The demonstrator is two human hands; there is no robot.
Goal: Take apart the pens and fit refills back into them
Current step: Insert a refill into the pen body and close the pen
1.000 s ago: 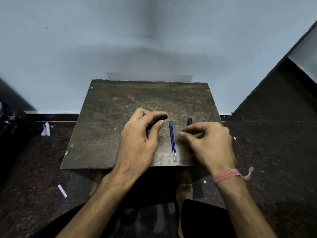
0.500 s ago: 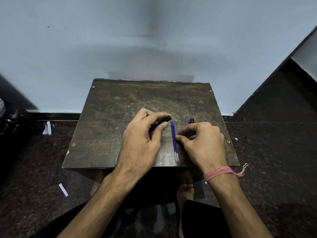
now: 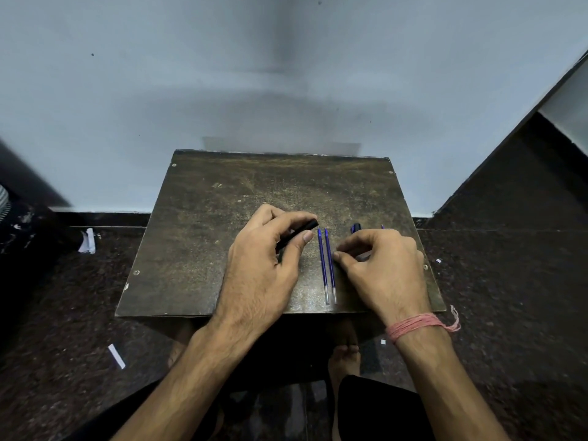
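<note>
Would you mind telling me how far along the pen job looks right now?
Done: two blue refills lie bare, side by side on the table, so two pens appear to be apart. In hand: the left hand holds a black pen barrel; the right hand pinches beside the refills. Left: no refill is in the barrel yet, and more pen parts wait behind the right hand.

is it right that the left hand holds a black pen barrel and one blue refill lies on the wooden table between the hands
Not quite: the head view shows two blue refills lying side by side between the hands. The left hand does hold the black pen barrel, over the worn wooden table.
</note>
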